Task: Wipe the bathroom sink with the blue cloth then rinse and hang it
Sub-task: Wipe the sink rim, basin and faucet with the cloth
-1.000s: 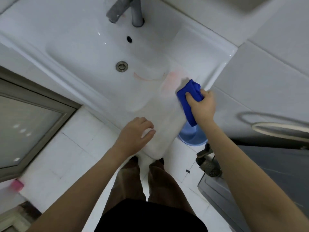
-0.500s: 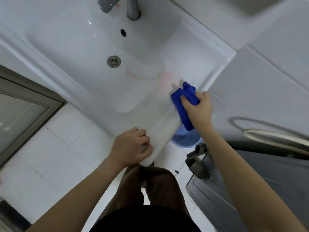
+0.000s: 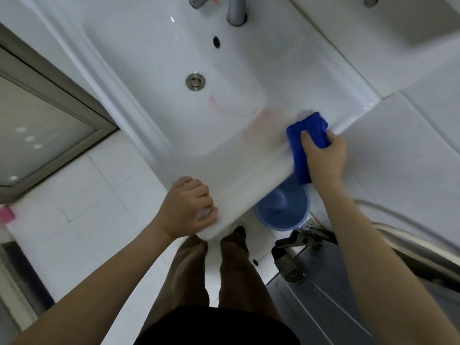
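Note:
The white bathroom sink fills the upper middle of the head view, with a metal drain and a faucet at the top. A pinkish smear lies on the sink's right rim. My right hand grips the folded blue cloth and presses it on the rim's right front part, just right of the smear. My left hand rests with curled fingers over the sink's front corner edge.
A blue bucket stands on the floor under the sink's right corner. A grey door with a metal handle is at the lower right. White tiled wall is to the right. A framed glass panel is at the left.
My right hand has slid the blue cloth a little along the right rim, away from the pink smear. My left hand stays on the front corner. The camera has shifted slightly.

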